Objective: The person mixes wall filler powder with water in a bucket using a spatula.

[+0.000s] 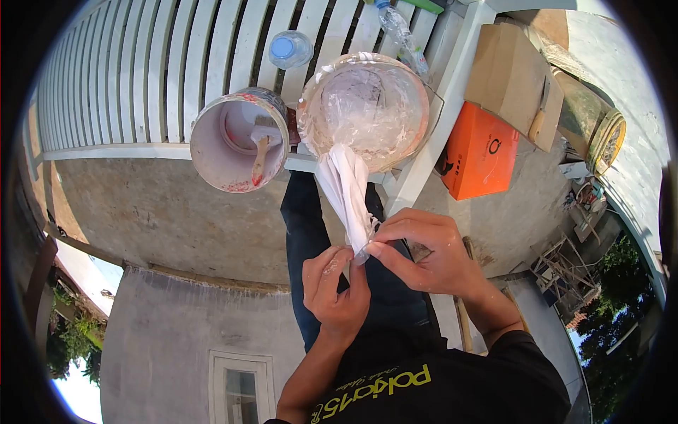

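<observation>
A long white plastic bag point(346, 187), gathered into folds, stretches from the near rim of a round, white-smeared bucket point(421, 127) toward my body. Its near end narrows to a clear, thin tip. My left hand point(335, 286) pinches that tip from the left, thumb and forefinger together. From the right, my right hand point(431, 251) pinches it close beside the left fingertips. Thin crumpled clear plastic and whitish residue show inside the bucket. White specks dot the fingers of both hands.
A paint pail point(205, 155) with a brush point(261, 150) inside stands left on the white slatted bench point(169, 78). Behind lie a blue-capped bottle point(291, 49) and a clear bottle point(404, 35). To the right are an orange box point(474, 159), cardboard point(505, 74) and a dirty bucket point(590, 116).
</observation>
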`<control>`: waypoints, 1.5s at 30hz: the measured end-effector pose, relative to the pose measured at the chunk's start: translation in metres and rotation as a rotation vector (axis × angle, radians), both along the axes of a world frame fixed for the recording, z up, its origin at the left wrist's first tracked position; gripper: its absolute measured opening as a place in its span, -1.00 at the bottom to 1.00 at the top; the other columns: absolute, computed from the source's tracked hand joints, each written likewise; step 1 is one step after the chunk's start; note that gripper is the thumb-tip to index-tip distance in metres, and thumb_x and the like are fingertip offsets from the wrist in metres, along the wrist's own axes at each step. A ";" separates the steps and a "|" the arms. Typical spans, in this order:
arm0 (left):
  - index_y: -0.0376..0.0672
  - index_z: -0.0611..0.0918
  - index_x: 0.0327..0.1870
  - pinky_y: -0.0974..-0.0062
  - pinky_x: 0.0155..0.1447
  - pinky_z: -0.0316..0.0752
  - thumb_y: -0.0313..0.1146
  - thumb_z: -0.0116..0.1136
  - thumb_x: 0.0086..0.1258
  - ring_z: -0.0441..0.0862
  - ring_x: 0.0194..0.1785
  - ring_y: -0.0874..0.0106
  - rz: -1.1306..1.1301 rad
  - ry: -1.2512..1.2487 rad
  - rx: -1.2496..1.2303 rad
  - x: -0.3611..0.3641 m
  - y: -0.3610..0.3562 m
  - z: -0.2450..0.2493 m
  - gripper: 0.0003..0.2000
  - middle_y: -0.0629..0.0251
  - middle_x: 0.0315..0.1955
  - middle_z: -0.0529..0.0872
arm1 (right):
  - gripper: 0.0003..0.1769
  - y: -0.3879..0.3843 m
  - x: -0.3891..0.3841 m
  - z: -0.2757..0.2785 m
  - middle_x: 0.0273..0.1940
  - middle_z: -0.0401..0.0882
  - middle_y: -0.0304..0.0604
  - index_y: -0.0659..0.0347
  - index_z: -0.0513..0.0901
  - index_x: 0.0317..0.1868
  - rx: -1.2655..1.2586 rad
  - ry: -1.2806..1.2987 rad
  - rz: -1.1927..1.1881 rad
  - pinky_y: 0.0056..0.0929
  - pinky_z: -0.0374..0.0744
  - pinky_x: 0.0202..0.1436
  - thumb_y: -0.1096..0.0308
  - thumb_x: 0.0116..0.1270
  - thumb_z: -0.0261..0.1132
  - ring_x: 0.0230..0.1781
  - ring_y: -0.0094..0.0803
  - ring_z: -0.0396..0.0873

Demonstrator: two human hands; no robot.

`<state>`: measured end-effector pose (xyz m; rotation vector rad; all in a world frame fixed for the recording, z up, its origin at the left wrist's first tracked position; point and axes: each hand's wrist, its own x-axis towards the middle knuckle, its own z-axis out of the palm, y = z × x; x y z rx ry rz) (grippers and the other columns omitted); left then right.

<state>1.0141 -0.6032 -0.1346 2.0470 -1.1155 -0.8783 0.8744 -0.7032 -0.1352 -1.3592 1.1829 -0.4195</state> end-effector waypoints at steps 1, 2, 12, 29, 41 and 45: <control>-0.30 0.73 -0.17 0.37 -0.11 0.56 -0.72 0.39 0.08 0.68 -0.18 0.22 -0.013 -0.009 0.024 0.009 0.007 0.008 -0.73 0.17 -0.20 0.76 | -0.85 -0.009 -0.008 -0.011 -0.27 0.73 -0.10 0.34 0.73 -0.16 0.070 0.014 -0.020 -0.42 0.64 -0.14 0.48 0.29 0.46 -0.24 -0.39 0.71; -0.29 0.73 -0.17 0.38 -0.12 0.55 -0.74 0.39 0.08 0.67 -0.19 0.23 -0.025 -0.015 0.048 0.018 0.015 0.015 -0.72 0.17 -0.21 0.77 | -0.85 -0.019 -0.013 -0.025 -0.26 0.74 -0.11 0.34 0.74 -0.15 0.139 0.030 -0.039 -0.42 0.64 -0.08 0.45 0.32 0.45 -0.19 -0.43 0.70; -0.25 0.74 -0.16 0.42 -0.21 0.49 -0.73 0.35 0.13 0.64 -0.20 0.26 -0.055 -0.113 0.306 0.074 0.106 0.034 -0.74 0.17 -0.20 0.75 | -0.54 -0.059 0.000 -0.300 0.12 0.58 0.27 0.38 0.62 0.16 -0.026 0.717 -0.065 -0.05 0.53 0.27 0.31 0.30 0.36 0.17 0.13 0.55; -0.23 0.74 -0.17 0.54 -0.38 0.27 -0.67 0.34 0.23 0.60 -0.30 0.42 0.173 -0.095 0.327 0.100 0.138 0.005 -0.81 0.21 -0.21 0.75 | -0.63 -0.035 0.031 -0.357 -0.07 0.63 0.18 0.28 0.78 0.01 -0.339 0.891 -0.628 -0.17 0.57 0.08 0.24 0.26 0.45 -0.07 -0.01 0.64; -0.27 0.72 -0.14 0.60 -0.35 0.23 -0.66 0.34 0.28 0.41 -0.36 0.56 0.110 -0.094 0.283 0.115 0.139 -0.004 -0.83 0.24 -0.14 0.70 | -0.75 -0.050 0.002 -0.328 -0.17 0.73 0.08 0.33 0.75 -0.01 -0.182 0.802 -0.340 -0.17 0.64 -0.03 0.35 0.43 0.32 -0.19 -0.03 0.69; -0.25 0.72 -0.15 0.59 -0.36 0.23 -0.66 0.35 0.26 0.41 -0.39 0.55 0.114 -0.065 0.288 0.118 0.141 -0.009 -0.82 0.26 -0.16 0.71 | -0.63 -0.052 -0.002 -0.279 -0.20 0.71 -0.16 0.44 0.68 0.06 0.413 0.066 -0.577 -0.54 0.61 -0.10 0.24 0.49 0.35 -0.23 -0.51 0.64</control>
